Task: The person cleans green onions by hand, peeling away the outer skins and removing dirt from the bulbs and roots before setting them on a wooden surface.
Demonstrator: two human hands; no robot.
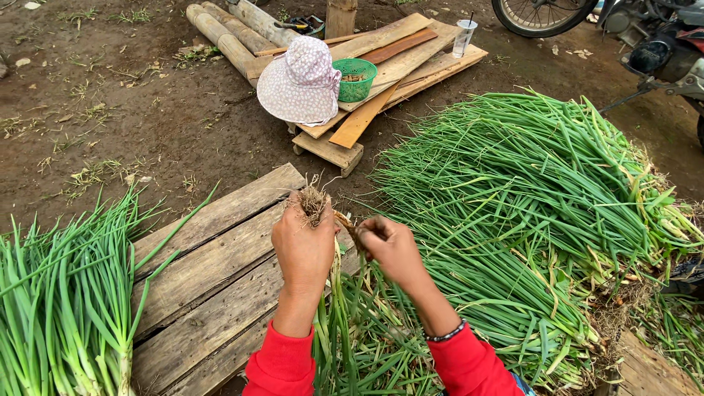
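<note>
Spring onions (334, 308) stand bunched between the red-sleeved forearms over the weathered plank platform (213, 271), stringy roots up. Left hand (303, 246) is raised, fingers wrapped tight around the root end; right hand (392, 248) is level beside it, fingers pinching a dry brown outer skin. Long glossy green stalks (528, 191) lie heaped to the right.

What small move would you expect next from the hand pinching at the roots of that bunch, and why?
Probably the right hand pulls the dry brown strand away from the bunch of green spring onions. The left hand grips the bunch with its tangled roots up, and the right hand's fingers pinch that loose strand beside them.
</note>
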